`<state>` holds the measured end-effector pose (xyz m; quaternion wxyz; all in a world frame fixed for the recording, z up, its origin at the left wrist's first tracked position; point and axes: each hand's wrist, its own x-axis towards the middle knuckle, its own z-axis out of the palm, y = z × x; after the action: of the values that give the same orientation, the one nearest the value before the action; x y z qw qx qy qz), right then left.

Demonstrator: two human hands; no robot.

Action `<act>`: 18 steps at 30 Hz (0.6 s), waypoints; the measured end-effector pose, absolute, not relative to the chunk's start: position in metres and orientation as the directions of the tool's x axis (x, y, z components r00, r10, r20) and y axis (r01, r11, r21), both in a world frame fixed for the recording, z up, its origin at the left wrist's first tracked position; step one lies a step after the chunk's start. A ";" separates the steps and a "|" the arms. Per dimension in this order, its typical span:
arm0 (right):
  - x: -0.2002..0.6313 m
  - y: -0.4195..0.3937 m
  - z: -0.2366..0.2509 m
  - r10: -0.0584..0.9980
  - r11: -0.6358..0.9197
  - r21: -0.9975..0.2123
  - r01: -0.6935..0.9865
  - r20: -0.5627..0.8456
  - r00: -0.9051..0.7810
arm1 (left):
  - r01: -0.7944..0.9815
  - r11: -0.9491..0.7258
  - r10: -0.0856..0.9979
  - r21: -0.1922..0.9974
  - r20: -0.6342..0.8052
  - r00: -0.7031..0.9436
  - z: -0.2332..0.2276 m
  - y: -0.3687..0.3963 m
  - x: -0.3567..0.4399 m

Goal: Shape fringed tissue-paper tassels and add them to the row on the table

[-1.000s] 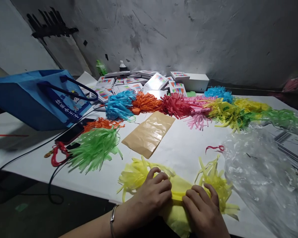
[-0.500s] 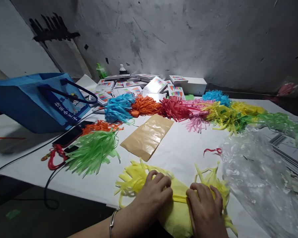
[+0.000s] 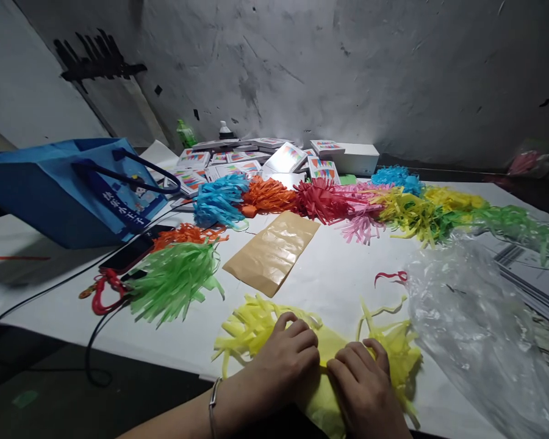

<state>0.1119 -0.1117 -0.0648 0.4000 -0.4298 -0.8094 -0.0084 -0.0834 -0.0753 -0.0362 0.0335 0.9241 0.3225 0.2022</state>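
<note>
Fringed yellow tissue paper lies at the table's near edge, its cut strips spreading out to the left and right. My left hand presses on its middle with curled fingers. Close by on the right, my right hand also has its fingers bent onto the paper's middle. Both hands grip a narrow rolled or folded band there, mostly hidden under the fingers. The paper's plain near part hangs toward me between my wrists.
Beyond lies a brown paper envelope. A green tassel, a phone and a blue bag are at left. Coloured tassels line the back before piled boxes. Clear plastic and a red strip lie right.
My right hand has moved left, closer to my left hand, covering more of the rolled band. My left hand stays nearly in place on the yellow paper.
</note>
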 end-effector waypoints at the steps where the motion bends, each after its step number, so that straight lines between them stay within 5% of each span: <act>1: 0.116 -0.113 -0.066 0.698 0.626 -0.344 0.700 0.648 -0.306 | 0.589 -0.778 0.625 0.219 0.372 0.686 -0.039 -0.077 -0.085; 9: 0.131 -0.117 -0.067 0.745 0.575 -0.418 0.703 0.623 -0.239 | 0.604 -0.685 0.729 0.407 0.385 0.566 -0.041 -0.086 -0.088; 15: 0.118 -0.115 -0.064 0.844 0.386 -0.488 0.783 0.530 -0.087 | 0.768 -0.561 0.826 0.308 0.263 0.498 -0.032 -0.088 -0.076; 18: 0.116 -0.114 -0.063 0.824 0.411 -0.460 0.787 0.556 -0.105 | 0.754 -0.627 0.774 0.195 0.271 0.572 -0.033 -0.084 -0.074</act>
<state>0.1162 -0.1144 -0.0626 0.3917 -0.5421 -0.7431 0.0236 -0.0736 -0.0844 -0.0326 0.0289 0.8862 0.4312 0.1671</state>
